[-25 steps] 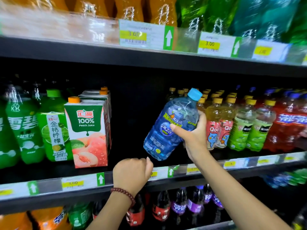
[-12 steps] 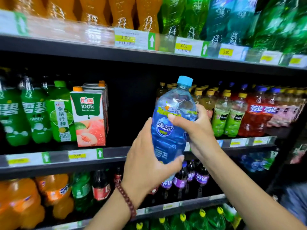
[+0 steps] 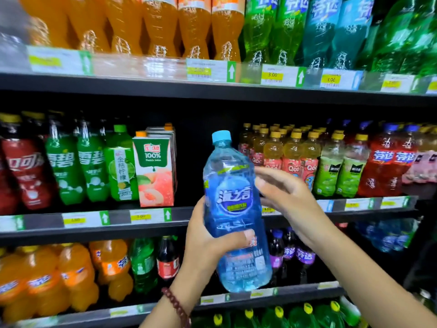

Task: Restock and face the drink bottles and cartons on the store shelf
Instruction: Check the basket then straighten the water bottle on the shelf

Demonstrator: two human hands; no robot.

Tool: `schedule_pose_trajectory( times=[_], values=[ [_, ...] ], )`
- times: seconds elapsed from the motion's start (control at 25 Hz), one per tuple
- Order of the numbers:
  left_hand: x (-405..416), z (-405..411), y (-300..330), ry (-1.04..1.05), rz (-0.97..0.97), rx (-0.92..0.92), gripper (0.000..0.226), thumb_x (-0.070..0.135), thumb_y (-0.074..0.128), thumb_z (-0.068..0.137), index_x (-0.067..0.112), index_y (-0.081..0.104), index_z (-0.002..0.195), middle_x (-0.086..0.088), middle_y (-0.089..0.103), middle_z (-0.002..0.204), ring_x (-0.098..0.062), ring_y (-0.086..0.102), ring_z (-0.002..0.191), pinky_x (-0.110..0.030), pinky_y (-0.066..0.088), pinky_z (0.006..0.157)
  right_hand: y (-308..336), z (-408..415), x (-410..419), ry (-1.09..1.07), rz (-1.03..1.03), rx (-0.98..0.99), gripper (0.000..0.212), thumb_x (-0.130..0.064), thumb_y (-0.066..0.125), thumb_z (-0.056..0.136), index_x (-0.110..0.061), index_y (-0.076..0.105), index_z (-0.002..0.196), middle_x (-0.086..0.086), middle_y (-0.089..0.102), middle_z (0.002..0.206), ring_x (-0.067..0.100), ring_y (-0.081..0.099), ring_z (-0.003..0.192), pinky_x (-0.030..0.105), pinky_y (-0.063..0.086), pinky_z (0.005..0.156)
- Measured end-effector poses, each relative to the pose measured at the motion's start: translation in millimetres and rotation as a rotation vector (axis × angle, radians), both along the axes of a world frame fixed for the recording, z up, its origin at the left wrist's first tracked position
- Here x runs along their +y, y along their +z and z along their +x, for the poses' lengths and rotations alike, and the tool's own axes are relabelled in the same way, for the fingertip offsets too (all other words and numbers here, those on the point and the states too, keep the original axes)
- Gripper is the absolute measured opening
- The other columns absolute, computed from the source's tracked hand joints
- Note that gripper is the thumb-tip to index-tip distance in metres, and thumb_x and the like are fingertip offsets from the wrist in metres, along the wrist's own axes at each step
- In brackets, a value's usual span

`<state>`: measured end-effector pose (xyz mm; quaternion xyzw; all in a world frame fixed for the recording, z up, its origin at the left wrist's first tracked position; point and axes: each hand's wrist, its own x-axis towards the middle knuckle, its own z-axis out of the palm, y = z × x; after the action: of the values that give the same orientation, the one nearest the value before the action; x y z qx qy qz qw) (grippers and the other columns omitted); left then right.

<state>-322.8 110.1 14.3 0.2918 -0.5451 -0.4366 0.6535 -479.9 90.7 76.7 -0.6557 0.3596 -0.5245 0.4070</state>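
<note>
- Blue bottle (image 3: 233, 209): held upright before the shelf (image 3: 151, 229).
- Left hand (image 3: 208, 242): fingers wrapped around it.
- Right hand (image 3: 287, 200): fingers spread, contact unclear.

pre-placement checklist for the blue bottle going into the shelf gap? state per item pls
1. Left hand wrapped around blue bottle: ok.
2. Right hand gripping: not ok, fingers open beside the bottle.
3. Bottle upright, blue cap on: ok.
4. Label faces outward: ok.
5. Gap between peach juice carton and yellow-capped bottles unoccupied at front: ok.
6. Gap depth clear: cannot tell, too dark.
</note>
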Motion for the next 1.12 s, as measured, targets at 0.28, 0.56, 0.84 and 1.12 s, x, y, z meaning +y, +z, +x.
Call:
schedule_pose_trajectory(
  times=[0.28, 0.56, 0.84, 1.12],
  values=[
    [-3.9, 5.9, 18.5, -0.174, -0.045, 0.208, 0.082, 0.045, 0.087, 0.052, 0.003, 0.059, 0.116, -0.017, 0.068, 0.107, -0.033, 0.066, 0.094, -0.047, 0.053, 0.084, -41.8, 16.4, 6.9, 0.489, 0.483, -0.215, 0.082, -0.066, 0.079, 0.049, -0.023, 0.066, 0.118, 0.007, 0.065, 0.124, 0.023, 0.061, 0.115, 0.038, 0.056, 0.085],
    [-2.4, 17.6, 55.4, 0.292, -0.088, -0.3, 0.059, 0.055, 0.071, 0.061, 0.023, 0.059, 0.108, 0.016, 0.07, 0.097, 0.007, 0.064, 0.088, -0.015, 0.05, 0.075, -41.9, 40.6, 21.1, 0.228, 0.213, -0.202, 0.045, -0.05, 0.068, 0.072, -0.045, 0.052, 0.113, -0.024, 0.065, 0.114, -0.012, 0.061, 0.098, 0.014, 0.052, 0.082],
    [-12.1, 24.2, 25.7, 0.22, -0.041, 0.039, 0.036, 0.018, 0.079, 0.062, 0.044, 0.071, 0.085, 0.003, 0.074, 0.091, -0.019, 0.071, 0.087, -0.04, 0.058, 0.078, -57.6, 29.6, 1.3, 0.359, 0.196, 0.096, 0.067, -0.025, 0.077, 0.073, -0.044, 0.042, 0.128, -0.022, 0.063, 0.119, 0.001, 0.061, 0.111, 0.031, 0.052, 0.094],
    [-45.9, 44.3, 25.7, 0.193, 0.036, -0.187, 0.056, 0.033, 0.075, 0.062, 0.02, 0.057, 0.113, -0.004, 0.07, 0.109, -0.021, 0.068, 0.101, -0.03, 0.054, 0.083, -91.5, 60.0, -54.6, 0.44, 0.245, -0.183, 0.07, -0.006, 0.08, 0.049, -0.023, 0.055, 0.112, -0.003, 0.073, 0.101, 0.016, 0.069, 0.096, 0.025, 0.054, 0.074]
  ],
)
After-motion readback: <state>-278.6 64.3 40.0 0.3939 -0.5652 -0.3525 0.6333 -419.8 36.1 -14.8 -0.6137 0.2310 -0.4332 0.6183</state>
